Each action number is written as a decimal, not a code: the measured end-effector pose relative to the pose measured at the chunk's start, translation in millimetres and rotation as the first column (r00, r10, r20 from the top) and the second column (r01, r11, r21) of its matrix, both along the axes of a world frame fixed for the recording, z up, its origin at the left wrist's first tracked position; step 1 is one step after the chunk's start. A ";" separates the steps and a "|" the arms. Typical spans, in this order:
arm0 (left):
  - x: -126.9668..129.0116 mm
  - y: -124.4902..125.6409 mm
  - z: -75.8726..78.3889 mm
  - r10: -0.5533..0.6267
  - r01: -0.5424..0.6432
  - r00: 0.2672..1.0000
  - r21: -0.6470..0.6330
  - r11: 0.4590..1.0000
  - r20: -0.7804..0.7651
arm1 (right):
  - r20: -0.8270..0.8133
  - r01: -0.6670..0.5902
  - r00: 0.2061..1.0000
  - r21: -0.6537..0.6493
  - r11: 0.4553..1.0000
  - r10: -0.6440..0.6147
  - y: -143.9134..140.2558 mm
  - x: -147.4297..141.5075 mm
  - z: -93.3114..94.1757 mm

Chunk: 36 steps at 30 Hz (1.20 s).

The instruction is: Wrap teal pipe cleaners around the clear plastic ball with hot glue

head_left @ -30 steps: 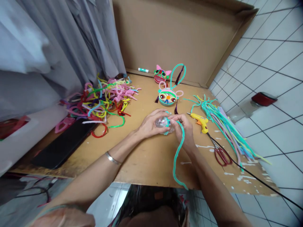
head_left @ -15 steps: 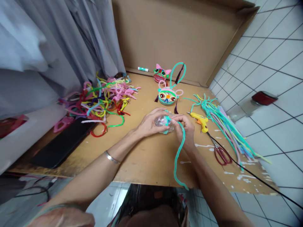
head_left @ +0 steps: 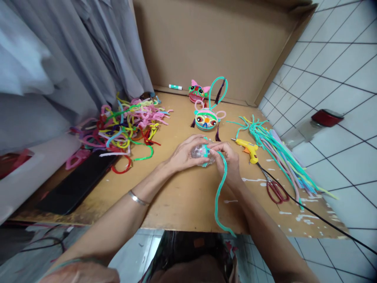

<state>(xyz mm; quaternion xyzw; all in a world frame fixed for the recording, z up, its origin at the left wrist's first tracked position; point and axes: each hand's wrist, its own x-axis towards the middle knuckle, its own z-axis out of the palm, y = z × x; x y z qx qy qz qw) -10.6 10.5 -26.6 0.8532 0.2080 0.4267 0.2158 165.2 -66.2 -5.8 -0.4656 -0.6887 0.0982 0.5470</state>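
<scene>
My left hand (head_left: 185, 152) is closed around a clear plastic ball (head_left: 198, 151), thumb below and fingers above. A teal pipe cleaner (head_left: 221, 184) wraps around the ball's middle, and its long loose end hangs down past the table's front edge. My right hand (head_left: 228, 157) pinches that pipe cleaner against the ball's right side. Just behind my hands sits a decorated face lantern (head_left: 206, 119) with pink loop ears, purple tassels and a teal handle loop. Farther back is a red and green animal head (head_left: 197, 92) with pink ears.
At the left lies a tangled heap of coloured pipe cleaners (head_left: 132, 122) beside a black flat tray (head_left: 76, 184). On the right are a yellow glue gun (head_left: 249, 150) with its cord, red-handled scissors (head_left: 276, 190) and a pipe-cleaner bundle (head_left: 279, 153). A glue stick (head_left: 175, 87) lies by the cardboard wall (head_left: 203, 47).
The view has shifted slightly. My right fingers have moved a little along the teal pipe cleaner at the ball; both hands keep their hold.
</scene>
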 end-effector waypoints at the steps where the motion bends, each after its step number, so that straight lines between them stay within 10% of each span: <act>1: -0.9 0.5 0.2 -0.002 0.002 1.000 0.003 1.000 -0.012 | 0.018 0.002 1.000 0.023 1.000 -0.002 0.6 -0.1 -0.2; 36: 2.7 -8.6 2.4 0.144 -0.101 0.969 0.212 0.972 -0.199 | -0.071 0.023 0.997 0.046 0.999 -0.020 9.4 -2.4 -4.1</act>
